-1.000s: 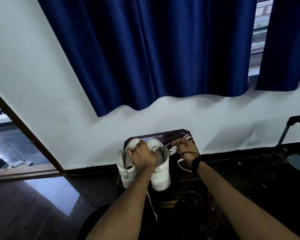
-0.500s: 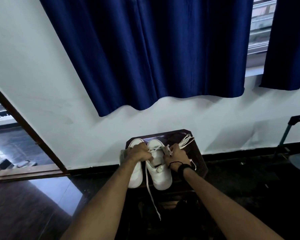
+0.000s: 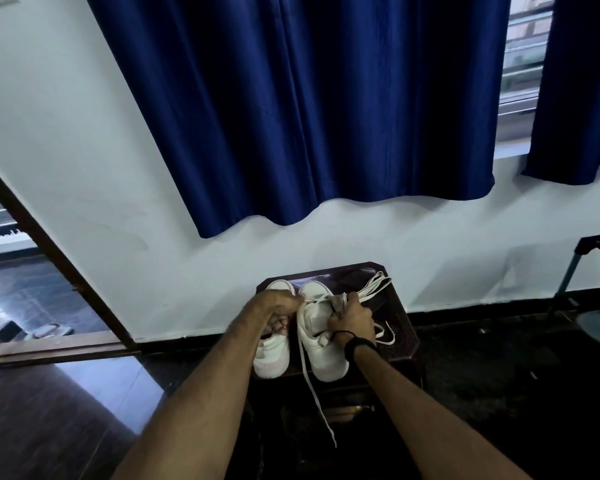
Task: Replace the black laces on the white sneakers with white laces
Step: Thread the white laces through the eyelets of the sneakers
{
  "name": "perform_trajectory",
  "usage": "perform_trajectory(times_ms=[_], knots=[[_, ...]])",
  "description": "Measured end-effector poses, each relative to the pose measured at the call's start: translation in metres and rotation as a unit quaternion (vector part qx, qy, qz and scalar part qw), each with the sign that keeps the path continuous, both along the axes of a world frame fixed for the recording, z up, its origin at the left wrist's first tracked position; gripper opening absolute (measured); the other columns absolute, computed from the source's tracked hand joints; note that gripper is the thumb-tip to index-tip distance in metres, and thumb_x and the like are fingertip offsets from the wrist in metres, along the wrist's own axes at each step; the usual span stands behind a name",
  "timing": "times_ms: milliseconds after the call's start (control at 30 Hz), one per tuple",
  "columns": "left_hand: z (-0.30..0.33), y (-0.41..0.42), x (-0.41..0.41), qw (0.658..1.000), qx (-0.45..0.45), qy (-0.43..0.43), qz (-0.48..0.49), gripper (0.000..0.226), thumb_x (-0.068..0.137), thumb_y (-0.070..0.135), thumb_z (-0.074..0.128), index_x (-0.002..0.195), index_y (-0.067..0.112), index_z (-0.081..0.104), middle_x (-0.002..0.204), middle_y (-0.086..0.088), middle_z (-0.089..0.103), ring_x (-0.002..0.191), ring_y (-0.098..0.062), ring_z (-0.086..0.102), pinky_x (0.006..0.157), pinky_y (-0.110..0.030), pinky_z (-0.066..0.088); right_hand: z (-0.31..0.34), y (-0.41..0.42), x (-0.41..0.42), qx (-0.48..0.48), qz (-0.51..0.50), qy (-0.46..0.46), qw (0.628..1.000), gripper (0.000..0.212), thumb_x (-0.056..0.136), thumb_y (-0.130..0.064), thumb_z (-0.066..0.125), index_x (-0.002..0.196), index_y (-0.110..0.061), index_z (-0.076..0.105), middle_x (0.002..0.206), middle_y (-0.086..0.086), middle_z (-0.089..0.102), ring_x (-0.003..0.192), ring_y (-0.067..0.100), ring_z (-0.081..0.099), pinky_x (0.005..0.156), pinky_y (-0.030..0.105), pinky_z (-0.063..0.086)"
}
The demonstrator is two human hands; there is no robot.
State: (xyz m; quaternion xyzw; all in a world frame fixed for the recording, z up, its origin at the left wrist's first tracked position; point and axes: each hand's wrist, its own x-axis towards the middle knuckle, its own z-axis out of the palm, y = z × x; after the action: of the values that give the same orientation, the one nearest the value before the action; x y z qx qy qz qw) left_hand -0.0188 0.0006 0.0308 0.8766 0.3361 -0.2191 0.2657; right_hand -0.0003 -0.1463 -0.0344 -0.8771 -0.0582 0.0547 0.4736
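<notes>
Two white sneakers stand side by side on a small dark stool against the wall. My left hand is over the left sneaker and pinches a white lace at its fingertips. My right hand grips the side of the right sneaker near the tongue. A white lace runs from between my hands down over the stool's front edge. A loose bundle of white lace lies at the stool's back right. No black lace is visible.
A white wall with a dark skirting is right behind the stool, under blue curtains. A wooden door frame opens at the left. A dark metal stand is at the right. The floor is dark and glossy.
My right hand has moved left from the lace bundle onto the right sneaker. My left hand shifted from across both shoes to the left shoe, and the hanging lace now shows fully.
</notes>
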Motion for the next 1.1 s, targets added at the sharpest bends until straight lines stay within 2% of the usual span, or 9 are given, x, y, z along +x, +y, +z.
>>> perform_trajectory(times_ms=[100, 167, 333, 567, 700, 733, 833, 967, 1100], knots=[[-0.009, 0.003, -0.005, 0.997, -0.030, -0.066, 0.012, 0.027, 0.099, 0.023, 0.044, 0.087, 0.002, 0.056, 0.056, -0.004, 0.063, 0.037, -0.010, 0.059, 0.046, -0.021, 0.051, 0.000, 0.001, 0.000, -0.005, -0.008, 0.004, 1.000, 0.028, 0.080, -0.017, 0.052, 0.107, -0.012, 0.048, 0.100, 0.025, 0.060, 0.094, 0.043, 0.060, 0.072, 0.040, 0.048], [-0.015, 0.002, -0.005, 0.996, -0.002, -0.085, 0.011, 0.008, 0.085, 0.004, 0.050, 0.079, 0.002, 0.055, 0.058, -0.008, 0.062, 0.041, -0.015, 0.063, 0.041, -0.018, 0.046, 0.001, 0.002, -0.001, -0.009, -0.011, 0.005, 1.000, 0.027, 0.080, -0.017, 0.051, 0.107, -0.012, 0.047, 0.099, 0.025, 0.061, 0.094, 0.043, 0.060, 0.072, 0.039, 0.048], [0.003, -0.022, -0.019, 0.994, 0.062, -0.079, -0.030, 0.022, 0.078, -0.005, 0.044, 0.087, 0.004, 0.062, 0.079, -0.010, 0.075, 0.067, -0.015, 0.065, 0.052, -0.021, 0.043, 0.000, 0.003, -0.004, -0.015, -0.017, -0.002, 1.000, 0.028, 0.080, -0.016, 0.050, 0.107, -0.011, 0.046, 0.100, 0.025, 0.061, 0.094, 0.043, 0.060, 0.073, 0.040, 0.047], [-0.015, -0.022, -0.017, 0.990, 0.106, -0.091, -0.035, 0.009, 0.081, 0.006, 0.050, 0.076, 0.010, 0.055, 0.038, 0.002, 0.056, 0.076, -0.013, 0.070, 0.061, -0.022, 0.046, 0.000, -0.005, -0.003, -0.029, -0.024, -0.023, 0.999, 0.031, 0.083, -0.015, 0.050, 0.113, -0.010, 0.045, 0.098, 0.027, 0.060, 0.094, 0.044, 0.060, 0.071, 0.040, 0.046], [-0.016, -0.028, -0.014, 0.984, 0.076, -0.160, 0.006, 0.020, 0.085, 0.022, 0.050, 0.086, 0.008, 0.065, 0.081, -0.009, 0.073, 0.096, -0.024, 0.069, 0.080, -0.028, 0.051, 0.000, -0.007, -0.003, -0.043, -0.017, -0.042, 0.998, 0.030, 0.083, -0.014, 0.050, 0.111, -0.010, 0.044, 0.096, 0.027, 0.060, 0.092, 0.044, 0.060, 0.067, 0.038, 0.042], [-0.017, -0.025, -0.011, 0.982, 0.055, -0.180, 0.026, 0.023, 0.086, 0.026, 0.052, 0.088, 0.008, 0.066, 0.087, -0.012, 0.073, 0.090, -0.024, 0.070, 0.075, -0.024, 0.051, 0.000, -0.006, -0.004, -0.040, -0.016, -0.040, 0.998, 0.029, 0.082, -0.013, 0.050, 0.110, -0.010, 0.044, 0.095, 0.027, 0.061, 0.092, 0.044, 0.060, 0.067, 0.038, 0.042], [-0.009, -0.020, -0.013, 0.974, -0.025, -0.219, 0.060, 0.018, 0.087, 0.021, 0.056, 0.079, 0.008, 0.065, 0.060, -0.005, 0.060, 0.048, -0.013, 0.055, 0.039, -0.015, 0.034, -0.002, -0.005, -0.006, -0.033, -0.021, -0.037, 0.999, 0.029, 0.082, -0.012, 0.050, 0.111, -0.010, 0.044, 0.095, 0.026, 0.061, 0.092, 0.044, 0.060, 0.068, 0.039, 0.043], [-0.001, -0.020, -0.017, 0.957, -0.152, -0.216, 0.121, 0.022, 0.096, 0.013, 0.042, 0.100, 0.012, 0.064, 0.059, 0.000, 0.048, 0.032, -0.006, 0.047, 0.036, -0.013, 0.022, 0.000, -0.003, -0.008, -0.026, -0.020, -0.035, 0.999, 0.030, 0.083, -0.012, 0.050, 0.112, -0.010, 0.045, 0.094, 0.026, 0.061, 0.091, 0.044, 0.060, 0.069, 0.040, 0.046], [0.003, -0.018, -0.015, 0.932, -0.211, -0.247, 0.162, 0.027, 0.094, 0.014, 0.043, 0.079, 0.011, 0.066, 0.058, -0.001, 0.054, 0.048, -0.013, 0.045, 0.048, -0.022, 0.030, 0.001, -0.003, -0.008, -0.019, -0.029, -0.029, 0.999, 0.027, 0.083, -0.013, 0.049, 0.109, -0.012, 0.045, 0.092, 0.025, 0.061, 0.089, 0.044, 0.061, 0.068, 0.041, 0.049]])
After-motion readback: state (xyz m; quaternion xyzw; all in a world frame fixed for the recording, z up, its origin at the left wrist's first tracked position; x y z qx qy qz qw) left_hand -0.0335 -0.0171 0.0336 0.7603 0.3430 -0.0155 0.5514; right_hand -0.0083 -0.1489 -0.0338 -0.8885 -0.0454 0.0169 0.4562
